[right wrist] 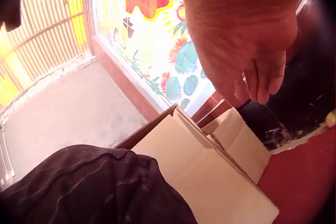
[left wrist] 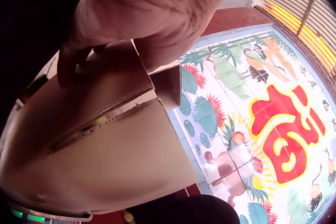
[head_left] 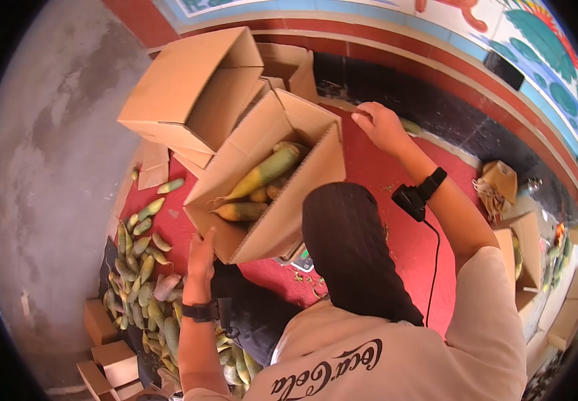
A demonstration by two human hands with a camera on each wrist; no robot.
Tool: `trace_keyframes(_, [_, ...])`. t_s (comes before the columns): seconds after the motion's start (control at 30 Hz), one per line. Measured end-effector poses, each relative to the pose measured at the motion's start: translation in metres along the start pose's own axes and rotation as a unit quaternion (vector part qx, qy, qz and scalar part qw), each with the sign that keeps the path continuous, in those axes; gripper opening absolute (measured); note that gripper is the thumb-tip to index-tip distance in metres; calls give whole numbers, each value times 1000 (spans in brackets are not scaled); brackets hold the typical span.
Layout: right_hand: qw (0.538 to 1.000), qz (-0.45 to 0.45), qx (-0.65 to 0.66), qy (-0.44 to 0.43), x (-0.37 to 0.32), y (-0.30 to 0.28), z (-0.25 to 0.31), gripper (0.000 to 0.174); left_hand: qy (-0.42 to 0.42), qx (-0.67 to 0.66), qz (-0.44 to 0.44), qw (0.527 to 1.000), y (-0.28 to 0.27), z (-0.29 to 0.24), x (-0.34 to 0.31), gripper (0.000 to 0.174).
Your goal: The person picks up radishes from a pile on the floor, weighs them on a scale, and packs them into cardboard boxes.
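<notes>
An open cardboard box (head_left: 279, 207) holding several green-and-yellow radishes (head_left: 262, 175) stands tilted in the head view, on a scale (head_left: 303, 259) with a lit green display. My left hand (head_left: 201, 259) touches the box's near left corner; in the left wrist view that hand (left wrist: 142, 19) lies over the cardboard (left wrist: 105, 155), its fingers bent against a panel. To the right of the box my right hand (head_left: 384, 130) hangs in the air, loosely curled and empty. The right wrist view shows this hand (right wrist: 247, 45) above and apart from the box (right wrist: 205, 176).
Further empty cardboard boxes (head_left: 168, 83) stand behind and left of the filled one. A large pile of radishes (head_left: 145, 287) lies at the left on the red mat (head_left: 412, 247). At the right are a bag (head_left: 497, 184) and another box (head_left: 528, 244) with radishes. A tiled wall (head_left: 436, 50) runs behind.
</notes>
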State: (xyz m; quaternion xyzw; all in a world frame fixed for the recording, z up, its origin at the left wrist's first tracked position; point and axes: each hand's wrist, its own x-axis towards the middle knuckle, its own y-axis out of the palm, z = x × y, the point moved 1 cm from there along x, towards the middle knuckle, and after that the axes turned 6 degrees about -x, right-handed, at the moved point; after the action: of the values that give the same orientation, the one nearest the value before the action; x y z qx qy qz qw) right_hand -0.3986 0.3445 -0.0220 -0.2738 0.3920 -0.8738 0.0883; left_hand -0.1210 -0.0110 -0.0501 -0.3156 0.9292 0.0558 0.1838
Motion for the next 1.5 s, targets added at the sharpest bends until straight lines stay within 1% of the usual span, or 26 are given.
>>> trace_keyframes(0.07, [1000, 17, 8, 0, 24, 18, 12, 30, 30, 119, -11, 992, -2, -6, 2, 33])
trace_keyframes(0.1, [999, 37, 8, 10, 35, 27, 17, 34, 33, 120, -14, 992, 1, -13, 0, 33])
trace_keyframes(0.13, [996, 88, -24, 14, 47, 31, 25, 41, 5, 197, -25, 980, 5, -25, -7, 34])
trace_keyframes(0.17, [996, 86, -23, 15, 58, 37, 28, 41, -25, 273, -33, 961, 8, -32, -8, 35])
trace_keyframes(0.23, [979, 183, -81, 48, 78, 56, 30, 44, -32, 294, -26, 955, -1, -28, -1, 35])
trace_keyframes(0.3, [968, 230, -99, 17, 89, 69, 29, 50, -38, 320, -6, 947, -4, -28, 3, 34])
trace_keyframes(0.37, [957, 255, -133, 34, 87, 49, 58, 47, -92, 294, 12, 951, 0, -34, -1, 29])
trace_keyframes(0.43, [944, 278, -176, 4, 81, 42, 66, 36, -85, 312, 8, 946, 3, -33, 0, 26])
trace_keyframes(0.47, [945, 275, -175, 18, 81, 47, 63, 36, -80, 320, -9, 944, 4, -33, 0, 23])
trace_keyframes(0.53, [949, 242, -203, 13, 79, 59, 56, 23, -88, 314, 1, 945, 5, -35, 0, 21])
trace_keyframes(0.6, [952, 236, -194, 16, 76, 58, 52, 22, -92, 284, -6, 954, 1, -30, 1, 19])
trace_keyframes(0.63, [955, 232, -186, 8, 72, 57, 50, 21, -91, 293, 6, 952, 2, -28, -2, 19])
trace_keyframes(0.7, [955, 236, -179, 17, 67, 52, 45, 21, -77, 305, -37, 949, 4, -28, -6, 19])
trace_keyframes(0.73, [955, 241, -174, 10, 64, 48, 39, 21, -74, 312, -24, 947, 3, -25, -5, 19])
trace_keyframes(0.83, [960, 232, -159, 10, 50, 25, 24, 21, -38, 335, -16, 941, 12, -32, -1, 21])
trace_keyframes(0.9, [962, 219, -162, 22, 33, 6, 8, 20, 20, 334, -48, 941, 21, -49, 0, 21])
trace_keyframes(0.97, [971, 171, -136, 98, 17, -15, -11, 21, 202, 349, 18, 915, 18, -59, 37, 21])
trace_keyframes(1.0, [970, 166, -137, 110, 7, -29, -21, 21, 206, 353, 30, 912, 34, -73, 42, 21])
trace_keyframes(1.07, [966, 140, -103, 192, -20, -64, -42, 22, 154, 464, 36, 871, 91, -113, 41, 24])
trace_keyframes(1.1, [965, 132, -103, 203, -35, -77, -52, 22, 161, 468, 46, 868, 116, -123, 39, 24])
trace_keyframes(1.17, [950, 85, -95, 286, -67, -104, -75, 25, 132, 429, 154, 880, 167, -134, 38, 24])
trace_keyframes(1.2, [942, 64, -102, 314, -85, -117, -85, 25, 137, 431, 166, 876, 186, -129, 46, 24])
trace_keyframes(1.27, [927, 11, -113, 358, -126, -133, -106, 26, 247, 453, 176, 838, 219, -114, 67, 21])
trace_keyframes(1.3, [920, -22, -119, 372, -146, -139, -118, 27, 249, 452, 185, 836, 243, -113, 60, 21])
trace_keyframes(1.37, [895, -31, -150, 420, -189, -156, -126, 27, 171, 490, 283, 807, 296, -103, 32, 21])
trace_keyframes(1.5, [855, -102, -174, 479, -275, -173, -131, 27, 169, 508, 370, 759, 357, -66, 32, 21])
